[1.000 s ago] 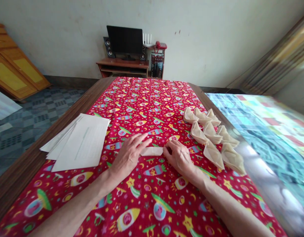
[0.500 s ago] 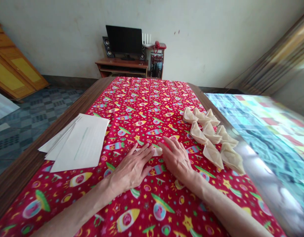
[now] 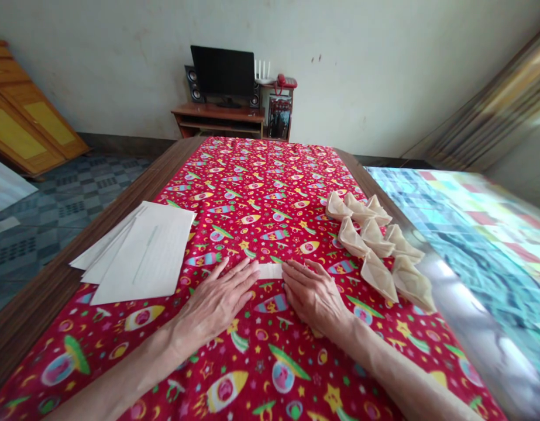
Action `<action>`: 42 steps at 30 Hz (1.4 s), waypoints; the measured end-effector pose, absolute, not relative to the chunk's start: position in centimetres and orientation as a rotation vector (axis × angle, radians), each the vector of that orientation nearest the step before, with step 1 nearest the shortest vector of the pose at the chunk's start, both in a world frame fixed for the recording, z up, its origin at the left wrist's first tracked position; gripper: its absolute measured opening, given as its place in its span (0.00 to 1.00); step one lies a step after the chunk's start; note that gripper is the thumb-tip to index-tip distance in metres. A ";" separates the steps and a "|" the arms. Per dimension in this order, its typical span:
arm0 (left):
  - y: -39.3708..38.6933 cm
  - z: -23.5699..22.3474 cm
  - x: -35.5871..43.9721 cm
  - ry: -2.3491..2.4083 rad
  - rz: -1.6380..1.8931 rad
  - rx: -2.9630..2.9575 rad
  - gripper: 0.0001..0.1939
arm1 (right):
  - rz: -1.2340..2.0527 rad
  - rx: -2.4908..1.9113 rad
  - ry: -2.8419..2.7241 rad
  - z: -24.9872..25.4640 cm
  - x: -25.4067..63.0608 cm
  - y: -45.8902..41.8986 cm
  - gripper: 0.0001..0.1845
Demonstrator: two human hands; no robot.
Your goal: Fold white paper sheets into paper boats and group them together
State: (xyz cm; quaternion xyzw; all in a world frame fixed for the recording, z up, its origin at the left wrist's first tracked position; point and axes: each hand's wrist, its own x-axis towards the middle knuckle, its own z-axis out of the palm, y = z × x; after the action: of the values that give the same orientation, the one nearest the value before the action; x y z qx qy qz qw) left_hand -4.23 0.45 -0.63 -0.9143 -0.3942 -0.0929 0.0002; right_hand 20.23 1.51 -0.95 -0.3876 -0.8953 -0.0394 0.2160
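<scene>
A narrow folded strip of off-white paper [image 3: 270,271] lies crosswise on the red patterned cloth, its middle showing between my hands. My left hand [image 3: 226,292] rests over the strip's left end, palm down, fingers stretched out and slightly apart. Over the right end lies my right hand [image 3: 313,292], also palm down, with its fingers extended and close together. Both ends of the strip are hidden beneath the fingers. To the right of my right hand, several folded paper boat-like shapes [image 3: 377,238] sit in a group.
A fanned stack of paper sheets [image 3: 144,257] lies on the left of the cloth [image 3: 270,193]. The cloth covers a brown wooden table [image 3: 120,199]. Beyond it stand a desk with a monitor [image 3: 223,71] and a red telephone [image 3: 282,82]. A patterned bed [image 3: 471,234] is at the right.
My left hand has slid left and my fingers have drawn apart, so more of the paper strip shows between the hands. My right hand has shifted slightly downward.
</scene>
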 end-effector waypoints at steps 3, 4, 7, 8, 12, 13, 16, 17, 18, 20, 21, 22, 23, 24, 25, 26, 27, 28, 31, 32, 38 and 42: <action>0.8 -1.1 -5.1 -1.277 -0.410 -2.888 0.20 | -0.065 -1.063 -2.409 -1.4 20.5 2.1 0.11; 1.1 -1.4 -5.3 -1.300 -0.490 -2.890 0.19 | -0.035 -1.065 -2.383 -1.6 20.5 2.3 0.11; 2.4 -2.4 -5.2 -1.378 -0.871 -2.838 0.17 | 0.048 -1.086 -2.306 -1.9 20.5 3.1 0.10; 2.9 -2.6 -5.0 -1.397 -0.979 -2.800 0.17 | 0.064 -1.098 -2.289 -2.0 20.4 3.3 0.13; 4.2 -2.4 -4.0 -1.457 -1.159 -2.740 0.12 | 0.135 -1.115 -2.266 -1.8 20.3 3.5 0.11; 4.3 -2.2 -3.9 -1.482 -1.187 -2.743 0.11 | 0.165 -1.119 -2.257 -1.8 20.4 3.4 0.08; 4.3 -1.5 -3.7 -1.544 -1.288 -2.750 0.07 | 0.238 -1.120 -2.227 -1.6 20.8 3.1 0.04; 4.2 -1.3 -3.7 -1.561 -1.326 -2.747 0.06 | 0.248 -1.117 -2.225 -1.6 20.9 3.1 0.04; 4.2 -1.2 -3.7 -1.574 -1.366 -2.741 0.06 | 0.248 -1.114 -2.230 -1.6 21.1 3.1 0.05; 4.1 -1.2 -3.6 -1.582 -1.435 -2.727 0.05 | 0.214 -1.098 -2.262 -1.6 21.2 3.1 0.07; 4.1 -1.3 -3.5 -1.577 -1.454 -2.726 0.05 | 0.187 -1.087 -2.287 -1.5 21.1 3.1 0.08; 4.1 -1.3 -3.4 -1.562 -1.461 -2.734 0.05 | 0.158 -1.073 -2.316 -1.5 21.1 3.1 0.09; 4.1 -1.4 -3.1 -1.533 -1.467 -2.745 0.05 | 0.127 -1.059 -2.345 -1.5 20.9 3.1 0.10; 4.1 -1.5 -2.8 -1.495 -1.471 -2.763 0.06 | 0.094 -1.045 -2.372 -1.4 20.8 3.1 0.11; 4.2 -1.6 -2.6 -1.453 -1.474 -2.786 0.06 | 0.061 -1.031 -2.396 -1.3 20.6 3.1 0.12; 4.2 -1.7 -2.3 -1.423 -1.477 -2.803 0.07 | 0.030 -1.019 -2.417 -1.2 20.5 3.0 0.12; 4.3 -1.8 -2.1 -1.414 -1.475 -2.813 0.08 | 0.004 -1.013 -2.431 -1.1 20.4 2.9 0.13; 4.3 -1.9 -1.9 -1.439 -1.468 -2.814 0.10 | -0.016 -1.012 -2.440 -1.0 20.3 2.9 0.13; 4.2 -2.2 -1.9 -1.651 -1.489 -2.753 0.20 | -0.054 -1.043 -2.432 -0.8 20.4 2.6 0.13; 4.0 -2.3 -2.0 -1.727 -1.530 -2.726 0.25 | -0.066 -1.053 -2.422 -0.7 20.4 2.5 0.13; 2.2 -1.4 -1.0 -2.074 -1.697 -2.823 0.29 | -0.089 -1.047 -2.350 -0.2 20.0 1.8 0.12; 2.0 0.1 0.0 -2.338 -1.479 -2.885 0.15 | 0.035 -0.991 -2.376 0.6 19.3 0.8 0.09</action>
State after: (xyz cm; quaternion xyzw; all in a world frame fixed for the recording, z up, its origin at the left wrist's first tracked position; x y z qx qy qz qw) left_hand 0.00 1.99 0.08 -0.6568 -0.5321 -0.3367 -0.4149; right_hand 19.27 0.81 0.56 -0.3696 -0.8860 0.0129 0.2798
